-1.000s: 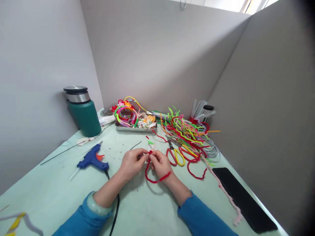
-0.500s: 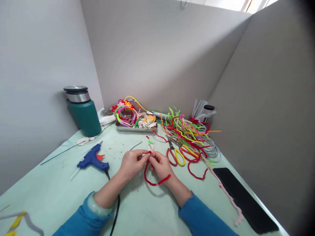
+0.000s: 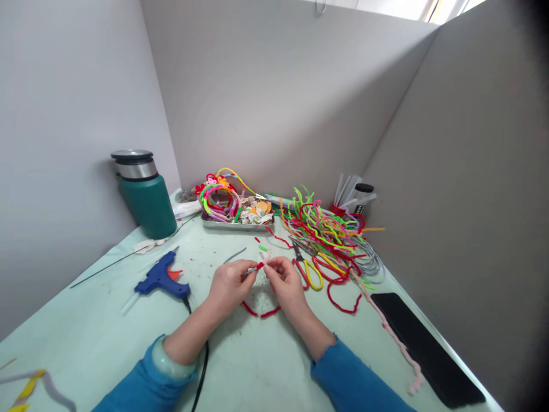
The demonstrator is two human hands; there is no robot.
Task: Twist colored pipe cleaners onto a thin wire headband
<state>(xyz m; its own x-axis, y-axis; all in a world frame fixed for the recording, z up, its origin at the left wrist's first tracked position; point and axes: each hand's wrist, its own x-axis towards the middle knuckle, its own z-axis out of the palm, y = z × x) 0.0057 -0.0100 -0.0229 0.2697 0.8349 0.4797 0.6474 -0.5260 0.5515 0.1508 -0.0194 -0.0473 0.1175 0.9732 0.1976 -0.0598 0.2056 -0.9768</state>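
My left hand (image 3: pixel 229 287) pinches a red pipe cleaner (image 3: pixel 260 265) between thumb and forefinger, along with a thin grey wire whose end sticks out behind the hand. My right hand (image 3: pixel 286 283) meets it at the same spot, thumb and forefinger closed at the red tip. Below the hands hangs a curve of red pipe cleaner, partly hidden by my fingers. Just beyond the fingertips lie small pink and green pipe cleaner scraps (image 3: pixel 263 248). Scissors with red and yellow handles (image 3: pixel 315 274) rest right of my right hand.
A blue glue gun (image 3: pixel 163 276) lies to the left, its black cord running under my left forearm. Behind it stands a green bottle (image 3: pixel 148 203). A metal tray (image 3: pixel 238 226) holds headbands and cut pieces. A pile of pipe cleaners (image 3: pixel 326 223) and a black slab (image 3: pixel 424 349) lie right.
The hanging red curve has swung up and left, now lower between both hands. My right hand has turned slightly and moved a little right and up; the left hand has barely moved.
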